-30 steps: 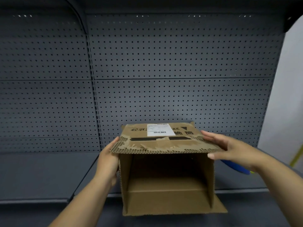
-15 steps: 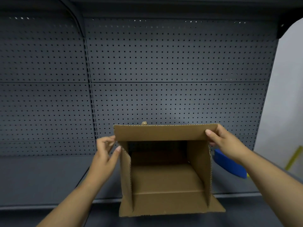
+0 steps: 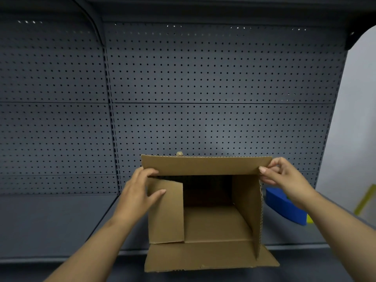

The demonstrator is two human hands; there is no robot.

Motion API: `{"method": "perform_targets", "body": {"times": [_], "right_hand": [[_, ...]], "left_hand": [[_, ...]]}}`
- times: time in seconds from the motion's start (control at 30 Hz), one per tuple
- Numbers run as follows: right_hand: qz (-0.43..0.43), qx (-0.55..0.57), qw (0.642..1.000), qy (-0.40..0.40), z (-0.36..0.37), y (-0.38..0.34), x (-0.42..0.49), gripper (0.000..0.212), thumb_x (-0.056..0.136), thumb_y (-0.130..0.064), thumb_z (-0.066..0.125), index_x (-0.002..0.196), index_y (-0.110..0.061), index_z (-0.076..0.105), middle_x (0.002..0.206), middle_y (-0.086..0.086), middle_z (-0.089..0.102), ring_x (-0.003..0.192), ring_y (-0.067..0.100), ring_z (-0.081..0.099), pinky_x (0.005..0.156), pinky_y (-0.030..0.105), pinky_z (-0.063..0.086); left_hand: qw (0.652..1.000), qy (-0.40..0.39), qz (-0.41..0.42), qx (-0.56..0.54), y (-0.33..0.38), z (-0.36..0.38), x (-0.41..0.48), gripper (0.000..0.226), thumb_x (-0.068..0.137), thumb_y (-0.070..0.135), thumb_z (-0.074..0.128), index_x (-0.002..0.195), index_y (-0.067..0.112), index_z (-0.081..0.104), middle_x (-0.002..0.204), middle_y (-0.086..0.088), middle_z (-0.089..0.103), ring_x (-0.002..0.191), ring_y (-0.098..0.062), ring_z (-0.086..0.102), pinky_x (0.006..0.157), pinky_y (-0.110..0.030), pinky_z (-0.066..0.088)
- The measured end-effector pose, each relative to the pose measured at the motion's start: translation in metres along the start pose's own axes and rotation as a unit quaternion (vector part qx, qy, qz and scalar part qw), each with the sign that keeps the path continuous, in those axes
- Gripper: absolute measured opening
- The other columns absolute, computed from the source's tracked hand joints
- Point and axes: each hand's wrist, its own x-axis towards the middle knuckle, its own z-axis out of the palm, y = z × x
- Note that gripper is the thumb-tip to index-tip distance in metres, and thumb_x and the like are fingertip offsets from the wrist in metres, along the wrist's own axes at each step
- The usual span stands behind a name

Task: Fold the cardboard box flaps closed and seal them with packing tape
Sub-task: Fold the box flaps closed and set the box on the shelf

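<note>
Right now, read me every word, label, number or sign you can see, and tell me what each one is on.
None: nothing in this view carries readable text.
cardboard box: only plain brown faces show, including the top flap that the right hand pinches.
blue object: no print visible.
pegboard: holes only.

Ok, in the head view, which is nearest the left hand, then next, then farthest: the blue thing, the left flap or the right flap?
1. Left flap: touching the left hand, folded in across the opening.
2. Right flap: on the far side of the opening, not folded in.
3. Blue thing: past the right flap, farthest right.
</note>
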Motion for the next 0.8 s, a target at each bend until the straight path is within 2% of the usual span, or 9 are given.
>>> {"method": "perform_targets", "body": {"times": [0.1, 0.2, 0.3, 0.4, 0.5, 0.7, 0.8], "right_hand": [[0.014, 0.011, 0.999, -0.041, -0.006, 0.003, -0.002, 0.020, 0.089, -0.002, 0.055, 0.100, -0.018, 0.051, 0.101, 0.003, 0.066, 0.092, 0.011, 0.064, 0.083, 0.022, 0.054], [0.000, -0.124, 0.984, -0.130, -0.013, 0.007, -0.004, 0.053, 0.082, 0.006, 0.061, 0.115, -0.032, 0.046, 0.121, -0.010, 0.055, 0.114, 0.005, 0.050, 0.088, 0.018, 0.046], [-0.025, -0.250, 0.961, -0.116, -0.014, 0.007, -0.002, 0.072, 0.072, -0.011, 0.077, 0.124, -0.038, 0.035, 0.119, -0.017, 0.052, 0.111, 0.002, 0.048, 0.094, 0.020, 0.040], [-0.051, -0.300, 0.951, -0.055, -0.006, 0.006, -0.002, 0.075, 0.069, -0.023, 0.080, 0.129, -0.029, 0.037, 0.113, -0.011, 0.054, 0.106, 0.009, 0.050, 0.092, 0.026, 0.042], [-0.059, -0.323, 0.945, -0.013, 0.000, 0.010, -0.001, 0.071, 0.070, -0.025, 0.079, 0.129, -0.018, 0.041, 0.111, -0.004, 0.057, 0.103, 0.014, 0.054, 0.086, 0.025, 0.043], [-0.070, -0.341, 0.937, 0.033, 0.007, 0.013, -0.002, 0.064, 0.071, -0.023, 0.079, 0.123, -0.011, 0.045, 0.118, 0.007, 0.060, 0.108, 0.021, 0.057, 0.081, 0.023, 0.040], [-0.069, -0.352, 0.932, 0.047, 0.010, 0.016, -0.001, 0.062, 0.071, -0.024, 0.079, 0.121, -0.010, 0.045, 0.117, 0.011, 0.060, 0.108, 0.024, 0.056, 0.083, 0.027, 0.042]], "left_hand": [[1.000, 0.028, -0.011, 0.004, 0.001, 0.004, 0.001, 0.062, 0.074, 0.034, 0.074, 0.127, 0.021, 0.045, 0.134, 0.001, 0.045, 0.122, -0.025, 0.046, 0.101, -0.038, 0.036], [0.999, 0.039, -0.011, 0.007, 0.005, 0.009, 0.002, 0.066, 0.074, 0.032, 0.075, 0.130, 0.019, 0.043, 0.137, -0.001, 0.045, 0.123, -0.027, 0.044, 0.104, -0.039, 0.033], [0.999, 0.039, 0.005, 0.015, 0.006, 0.016, 0.003, 0.067, 0.072, 0.030, 0.076, 0.129, 0.017, 0.044, 0.135, -0.004, 0.047, 0.122, -0.031, 0.046, 0.104, -0.042, 0.033], [0.998, 0.052, 0.040, 0.025, 0.005, 0.022, 0.001, 0.068, 0.068, 0.024, 0.080, 0.125, 0.014, 0.045, 0.127, -0.012, 0.054, 0.116, -0.035, 0.053, 0.100, -0.048, 0.037], [0.995, 0.071, 0.063, 0.023, 0.006, 0.024, -0.001, 0.073, 0.063, 0.019, 0.083, 0.120, 0.021, 0.038, 0.121, -0.017, 0.058, 0.108, -0.040, 0.057, 0.091, -0.053, 0.042], [0.997, 0.071, 0.034, -0.008, 0.006, 0.023, 0.001, 0.075, 0.066, 0.022, 0.082, 0.117, 0.033, 0.027, 0.131, -0.017, 0.053, 0.115, -0.044, 0.050, 0.094, -0.048, 0.041], [0.996, 0.074, 0.043, -0.007, 0.002, 0.026, -0.001, 0.077, 0.065, 0.022, 0.082, 0.118, 0.032, 0.026, 0.130, -0.018, 0.052, 0.117, -0.044, 0.048, 0.094, -0.047, 0.041]]}}
